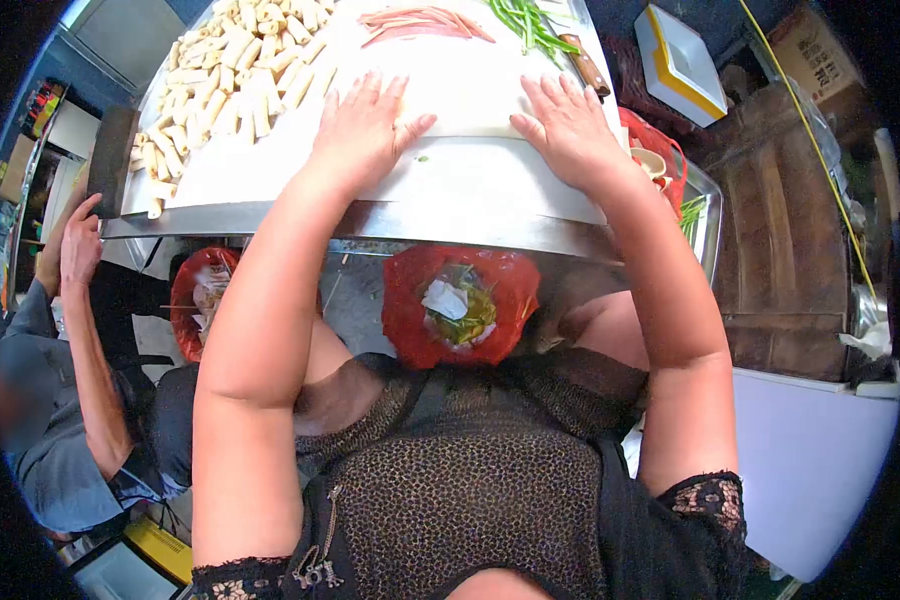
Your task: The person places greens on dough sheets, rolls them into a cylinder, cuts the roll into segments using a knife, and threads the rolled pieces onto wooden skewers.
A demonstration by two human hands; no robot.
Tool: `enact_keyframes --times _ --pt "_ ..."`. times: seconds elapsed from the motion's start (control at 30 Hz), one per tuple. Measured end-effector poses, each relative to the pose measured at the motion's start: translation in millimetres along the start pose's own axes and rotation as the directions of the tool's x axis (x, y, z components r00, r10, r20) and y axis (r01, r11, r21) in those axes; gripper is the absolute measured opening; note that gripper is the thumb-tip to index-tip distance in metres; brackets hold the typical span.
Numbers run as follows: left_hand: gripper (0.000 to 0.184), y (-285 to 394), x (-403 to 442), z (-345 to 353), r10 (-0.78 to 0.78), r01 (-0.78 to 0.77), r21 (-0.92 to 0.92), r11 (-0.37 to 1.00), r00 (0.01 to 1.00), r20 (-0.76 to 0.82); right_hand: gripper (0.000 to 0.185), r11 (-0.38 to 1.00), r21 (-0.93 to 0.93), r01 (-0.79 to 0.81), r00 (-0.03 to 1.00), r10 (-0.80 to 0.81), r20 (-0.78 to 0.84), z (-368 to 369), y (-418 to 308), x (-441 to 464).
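White board (465, 95): left hand (363, 128) and right hand (573, 132) palm-down, fingers spread, apparently gripping nothing; even pressure should steady it.

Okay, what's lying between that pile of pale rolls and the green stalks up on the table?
In the head view, thin pink strips lie on the white surface between the pale rolls and the green stalks.

- Dark blue wall (698, 12) past the far right corner of the table (450, 225)
- Brown surface (770, 220) beyond its right edge
- White unit (810, 450) off its near right corner
- Grey floor (355, 290) below its near edge
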State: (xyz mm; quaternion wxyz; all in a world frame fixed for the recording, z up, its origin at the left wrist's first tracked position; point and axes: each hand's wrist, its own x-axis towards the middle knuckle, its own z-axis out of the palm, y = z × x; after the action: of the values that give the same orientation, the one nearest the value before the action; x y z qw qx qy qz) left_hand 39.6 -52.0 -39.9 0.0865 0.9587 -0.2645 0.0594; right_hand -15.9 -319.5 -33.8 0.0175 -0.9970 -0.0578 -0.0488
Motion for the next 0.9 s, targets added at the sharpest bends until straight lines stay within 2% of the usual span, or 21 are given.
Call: enact_keyframes --times 0.03,0.07,0.13,0.17,0.23,0.27,0.33,0.37,0.43,0.47,0.53,0.57,0.6,0.63,0.7,0.77,0.83,0.9 --pt "0.078 -3 6 4 -0.023 0.023 -0.002 1.0 1.0 -0.021 0.072 1.0 -0.007 0.001 1.0 -0.001 -0.001 -1 0 6" --pt "0.078 -5 11 8 -0.024 0.024 -0.007 1.0 0.999 -0.026 0.069 0.995 -0.103 0.011 0.999 -0.016 -0.046 -2 -1 12" --pt "0.065 -7 18 12 -0.009 0.02 0.062 0.998 0.986 -0.168 0.065 0.957 -0.291 0.016 0.99 -0.056 -0.13 -4 -3 19" --pt "0.065 -7 20 14 -0.008 0.018 0.058 0.998 0.985 -0.171 0.065 0.955 -0.296 0.014 0.99 -0.055 -0.131 -2 -3 21" --pt "0.045 -4 24 11 0.063 -0.042 0.057 0.997 0.898 -0.436 0.041 0.953 -0.281 0.112 0.872 -0.23 -0.433 3 -5 21" --pt "0.045 -3 24 9 0.064 -0.044 0.055 0.997 0.897 -0.437 0.041 0.953 -0.283 0.11 0.872 -0.229 -0.432 2 -4 18" --pt "0.026 1 22 -5 0.157 -0.162 -0.002 0.987 0.963 -0.22 0.019 0.968 -0.054 0.246 0.919 -0.25 -0.305 -10 -10 8" --pt "0.026 0 19 -3 0.16 -0.163 0.002 0.987 0.962 -0.224 0.007 0.934 -0.096 0.344 0.844 -0.353 -0.404 -5 -7 7" --pt "0.02 2 7 1 0.208 -0.241 -0.051 0.969 0.911 -0.356 0.011 0.931 -0.025 0.364 0.83 -0.336 -0.446 2 -5 1" --pt "0.02 1 2 2 0.213 -0.244 -0.046 0.969 0.91 -0.357 0.016 0.922 0.045 0.385 0.818 -0.318 -0.48 5 -4 -3" --pt "0.025 7 -11 -9 0.153 -0.176 -0.114 0.978 0.971 -0.184 0.02 0.92 0.019 0.393 0.803 -0.333 -0.494 6 -3 -13" --pt "0.025 8 -17 -8 0.154 -0.176 -0.112 0.978 0.971 -0.185 0.025 0.916 -0.006 0.4 0.791 -0.349 -0.502 6 -3 -17" --pt "0.029 8 -22 -4 0.232 -0.25 -0.048 0.967 0.942 -0.243 0.025 0.917 -0.006 0.4 0.79 -0.348 -0.505 5 -4 -20" --pt "0.033 8 -24 0 0.311 -0.319 0.022 0.948 0.903 -0.296 0.028 0.918 -0.017 0.396 0.802 -0.355 -0.481 4 -5 -23" --pt "0.036 9 -24 6 0.299 -0.299 0.047 0.953 0.907 -0.296 0.031 0.922 -0.025 0.387 0.815 -0.355 -0.457 4 -6 -26" --pt "0.039 9 -16 10 0.293 -0.283 0.076 0.956 0.907 -0.304 0.039 0.95 0.048 0.309 0.91 -0.281 -0.304 0 -5 -18" --pt "0.042 6 -5 11 0.22 -0.225 0.015 0.974 0.931 -0.293 0.038 0.957 0.047 0.285 0.922 -0.261 -0.285 -1 -3 -8" --pt "0.04 2 7 10 0.219 -0.232 -0.021 0.972 0.94 -0.261 0.036 0.965 0.044 0.259 0.934 -0.239 -0.266 4 5 4"
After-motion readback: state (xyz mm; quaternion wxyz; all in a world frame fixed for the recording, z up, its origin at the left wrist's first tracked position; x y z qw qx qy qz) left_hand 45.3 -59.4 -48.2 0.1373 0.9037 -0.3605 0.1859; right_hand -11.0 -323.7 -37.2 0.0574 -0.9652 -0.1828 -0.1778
